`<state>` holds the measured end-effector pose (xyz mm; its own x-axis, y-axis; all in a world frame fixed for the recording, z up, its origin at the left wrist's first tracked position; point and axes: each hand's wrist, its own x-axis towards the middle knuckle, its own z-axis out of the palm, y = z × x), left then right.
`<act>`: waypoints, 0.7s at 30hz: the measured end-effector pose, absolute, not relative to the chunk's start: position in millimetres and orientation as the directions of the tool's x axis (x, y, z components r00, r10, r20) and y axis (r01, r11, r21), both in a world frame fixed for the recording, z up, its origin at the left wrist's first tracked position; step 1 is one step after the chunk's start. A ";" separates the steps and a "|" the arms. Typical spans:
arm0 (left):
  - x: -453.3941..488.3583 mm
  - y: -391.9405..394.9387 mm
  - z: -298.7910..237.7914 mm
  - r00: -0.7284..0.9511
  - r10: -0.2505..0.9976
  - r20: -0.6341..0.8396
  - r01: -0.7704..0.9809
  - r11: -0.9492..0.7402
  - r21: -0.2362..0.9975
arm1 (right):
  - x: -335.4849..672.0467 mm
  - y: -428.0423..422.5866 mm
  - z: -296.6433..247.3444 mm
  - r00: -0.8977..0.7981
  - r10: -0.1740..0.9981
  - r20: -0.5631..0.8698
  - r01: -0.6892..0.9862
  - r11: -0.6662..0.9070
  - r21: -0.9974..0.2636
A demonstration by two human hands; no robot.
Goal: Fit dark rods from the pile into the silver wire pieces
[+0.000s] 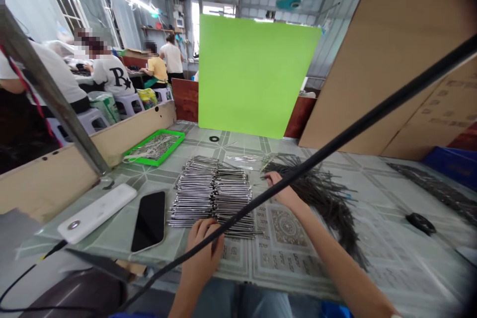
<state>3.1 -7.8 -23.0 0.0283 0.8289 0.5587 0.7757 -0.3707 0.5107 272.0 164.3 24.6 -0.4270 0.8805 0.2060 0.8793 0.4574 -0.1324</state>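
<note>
My left hand [203, 246] is at the near edge of a wide stack of thin metal rods [194, 191]. Its fingers are curled down with the thumb close by, and whatever lies between them is hidden. The rods lie sideways in two columns side by side. Right of the stack, my right hand [281, 190] has its fingertips together beside a heap of dark thin strips [331, 203]. Anything in that pinch is too small to make out. Behind the stack lie a few light slim pieces [244, 159].
A black cable [316, 161] crosses diagonally in front. On the left are a phone [149, 221], a white device [97, 213] and a green tray [158, 159] of metal pieces. A green panel [257, 74] and cardboard [357, 59] stand behind. Several people sit or stand at far left.
</note>
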 end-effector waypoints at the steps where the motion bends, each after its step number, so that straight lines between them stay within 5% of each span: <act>1: 3.7 -8.0 -22.7 0.028 0.826 0.563 0.782 -0.369 0.502 | 264.8 178.0 27.7 -0.399 0.893 0.210 0.893 0.430 -0.133; 11: 4.4 -10.9 -25.1 0.050 0.840 0.541 0.830 -0.336 0.445 | 220.2 250.3 17.1 -0.181 0.983 0.019 0.979 0.182 -0.094; 17: 1.6 -8.7 -28.5 0.029 0.827 0.561 0.800 -0.356 0.483 | 229.1 235.4 32.4 -0.188 0.978 0.086 0.965 0.201 -0.170; 21: -3.8 -10.8 -19.7 -0.005 0.840 0.543 0.649 -0.410 0.641 | 238.0 199.6 51.0 -0.161 0.968 0.192 0.925 0.215 -0.312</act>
